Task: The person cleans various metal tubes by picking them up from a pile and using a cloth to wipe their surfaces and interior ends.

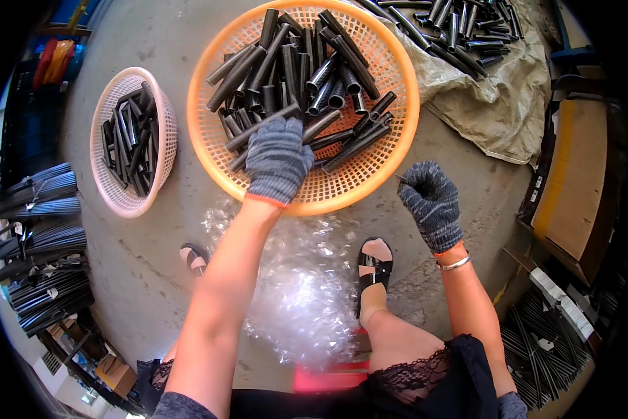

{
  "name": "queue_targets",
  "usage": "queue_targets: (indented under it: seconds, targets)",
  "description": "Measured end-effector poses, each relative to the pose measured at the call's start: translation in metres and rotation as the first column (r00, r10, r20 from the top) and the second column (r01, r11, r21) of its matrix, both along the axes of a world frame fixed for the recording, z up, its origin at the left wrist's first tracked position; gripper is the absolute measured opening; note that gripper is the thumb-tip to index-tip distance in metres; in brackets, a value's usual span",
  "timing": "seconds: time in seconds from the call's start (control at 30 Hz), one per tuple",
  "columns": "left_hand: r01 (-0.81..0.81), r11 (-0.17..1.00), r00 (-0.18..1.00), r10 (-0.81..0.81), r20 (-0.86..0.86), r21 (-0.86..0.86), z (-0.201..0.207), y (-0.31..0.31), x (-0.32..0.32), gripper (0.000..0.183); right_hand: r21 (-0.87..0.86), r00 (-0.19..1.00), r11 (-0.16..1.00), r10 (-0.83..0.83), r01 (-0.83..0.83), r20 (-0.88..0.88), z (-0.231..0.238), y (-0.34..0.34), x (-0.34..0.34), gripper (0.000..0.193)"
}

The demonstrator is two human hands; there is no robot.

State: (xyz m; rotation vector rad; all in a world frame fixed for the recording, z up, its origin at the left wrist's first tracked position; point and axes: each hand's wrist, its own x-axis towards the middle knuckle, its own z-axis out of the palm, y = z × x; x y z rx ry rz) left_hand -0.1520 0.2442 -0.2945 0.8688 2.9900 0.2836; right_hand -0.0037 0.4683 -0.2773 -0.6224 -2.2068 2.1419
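My left hand, in a grey knitted glove with an orange cuff, is over the near side of a large orange plastic basket. Its fingers are closed on a short black tube lying at a slant. Many more black tubes are heaped in the basket, some with their hollow ends showing. To the right of the basket, my right hand is raised in a matching glove, its fingers curled closed. A thin dark tip pokes out at its left side; the rest of that thing is hidden.
A smaller pink basket with black tubes stands at left. More tubes lie on a beige sack at far right. Clear plastic scraps cover the floor between my feet. Cardboard and rod bundles line the sides.
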Motion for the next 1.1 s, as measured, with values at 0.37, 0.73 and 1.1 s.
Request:
queue_targets:
  seconds: [0.37,0.73,1.1]
  targets:
    - [-0.373,0.734,0.771,-0.095,0.63,0.568,0.049,-0.027,0.088,0.034,-0.223,1.0,0.975,-0.018,0.018,0.004,0.052,-0.042,-0.024,0.015]
    - [-0.44,0.681,0.728,-0.111,0.676,0.585,0.068,-0.015,0.13,0.048,-0.044,1.0,0.999,-0.004,0.002,-0.029,0.066,-0.051,-0.018,0.019]
    - [-0.115,0.852,0.913,-0.112,0.392,0.511,0.056,-0.013,0.156,0.05,-0.066,0.997,0.998,0.022,-0.016,0.079,0.066,-0.047,0.002,0.02]
